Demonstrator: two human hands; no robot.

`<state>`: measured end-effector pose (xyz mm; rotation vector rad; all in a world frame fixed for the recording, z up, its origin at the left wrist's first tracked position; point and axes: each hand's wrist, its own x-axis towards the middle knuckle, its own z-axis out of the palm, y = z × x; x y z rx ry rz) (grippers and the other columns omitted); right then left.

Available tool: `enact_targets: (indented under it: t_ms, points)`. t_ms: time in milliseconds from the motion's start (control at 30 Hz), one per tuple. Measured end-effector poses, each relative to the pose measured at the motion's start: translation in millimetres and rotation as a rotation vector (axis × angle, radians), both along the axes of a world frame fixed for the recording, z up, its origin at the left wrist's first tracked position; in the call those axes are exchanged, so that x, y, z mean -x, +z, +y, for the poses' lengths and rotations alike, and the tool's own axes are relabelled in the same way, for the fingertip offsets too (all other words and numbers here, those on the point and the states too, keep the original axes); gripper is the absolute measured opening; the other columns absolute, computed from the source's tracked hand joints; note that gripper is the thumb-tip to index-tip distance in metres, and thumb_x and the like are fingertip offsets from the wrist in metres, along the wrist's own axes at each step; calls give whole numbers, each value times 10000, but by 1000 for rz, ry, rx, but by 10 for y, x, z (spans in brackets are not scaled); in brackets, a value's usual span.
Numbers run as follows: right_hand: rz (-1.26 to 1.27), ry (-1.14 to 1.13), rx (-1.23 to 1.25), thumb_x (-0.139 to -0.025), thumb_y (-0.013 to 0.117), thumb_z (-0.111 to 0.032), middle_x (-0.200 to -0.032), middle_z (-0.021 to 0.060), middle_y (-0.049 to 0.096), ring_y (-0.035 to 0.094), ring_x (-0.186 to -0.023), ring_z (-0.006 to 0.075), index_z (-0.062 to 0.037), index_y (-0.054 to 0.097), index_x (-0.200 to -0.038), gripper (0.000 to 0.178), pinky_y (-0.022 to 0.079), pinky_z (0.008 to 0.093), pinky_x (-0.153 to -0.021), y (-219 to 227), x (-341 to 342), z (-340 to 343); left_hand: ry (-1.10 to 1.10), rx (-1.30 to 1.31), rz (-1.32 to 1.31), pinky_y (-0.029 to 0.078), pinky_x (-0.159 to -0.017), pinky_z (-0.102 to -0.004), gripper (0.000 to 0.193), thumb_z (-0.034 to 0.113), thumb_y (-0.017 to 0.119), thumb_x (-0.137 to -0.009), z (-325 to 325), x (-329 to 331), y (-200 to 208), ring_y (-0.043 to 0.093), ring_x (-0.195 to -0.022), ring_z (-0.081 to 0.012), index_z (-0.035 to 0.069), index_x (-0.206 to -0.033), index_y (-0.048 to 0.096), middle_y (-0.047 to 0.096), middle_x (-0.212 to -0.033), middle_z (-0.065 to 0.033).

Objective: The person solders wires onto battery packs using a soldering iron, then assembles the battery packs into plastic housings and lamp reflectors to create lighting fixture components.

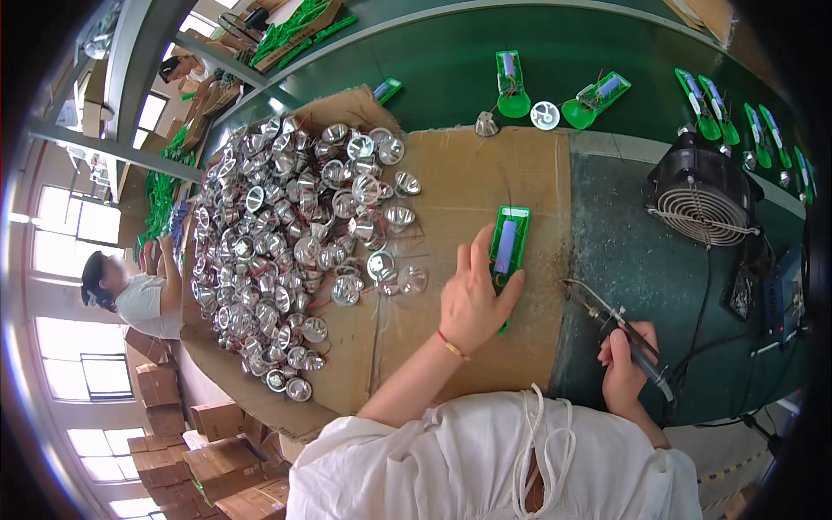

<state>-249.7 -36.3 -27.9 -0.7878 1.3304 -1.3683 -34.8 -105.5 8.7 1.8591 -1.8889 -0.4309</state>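
Note:
A green plastic flashlight housing point(511, 234) with a purple battery cell point(507, 244) in it lies on the cardboard sheet before me. My left hand point(477, 296) grips it, the thumb at its right edge and the fingers along its left; the palm side hides part of its lower end. To the right, my right hand point(628, 357) is closed around a soldering iron point(641, 354). The iron's tip points up and left, apart from the housing, near the cardboard's right edge. A big heap of silver reflector cups point(286, 234) with thin wires spreads left of my left hand.
A black fan point(700, 195) with a round metal guard stands at the right, beside a blue box point(784, 290). More green housings point(513, 87) lie along the far side, near a white round disc point(544, 115). Co-workers point(139, 295) and stacked cartons point(225, 464) are at left.

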Motion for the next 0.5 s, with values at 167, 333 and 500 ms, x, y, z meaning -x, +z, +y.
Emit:
enact_targets:
  t_ms: [167, 333, 500]
  points:
    - [16, -6, 63, -816, 584, -112, -630, 64, 540, 493, -491, 88, -7, 482, -858, 152, 395, 200, -453, -26, -17, 31, 31, 478, 69, 434, -700, -343, 473, 95, 713, -657, 418, -329, 16, 499, -830, -249, 17, -1059, 476, 490, -1001, -144]
    - [26, -53, 102, -818, 593, -129, -633, 58, 544, 488, -486, 80, -13, 489, -848, 158, 382, 194, -442, -39, -31, 52, 399, 515, 445, 386, -664, -305, 368, 78, 710, -645, 822, -944, -13, 457, -787, -210, 17, -957, 523, 482, -916, -91]
    - [95, -30, 142, -824, 576, -105, -626, 43, 532, 464, -471, 75, -28, 494, -854, 116, 352, 184, -425, -23, -72, 61, 433, 401, -82, 340, -903, -357, 351, 138, 702, -689, 694, -1163, -90, 438, -1013, -258, 112, -1032, 637, 476, -1149, -116]
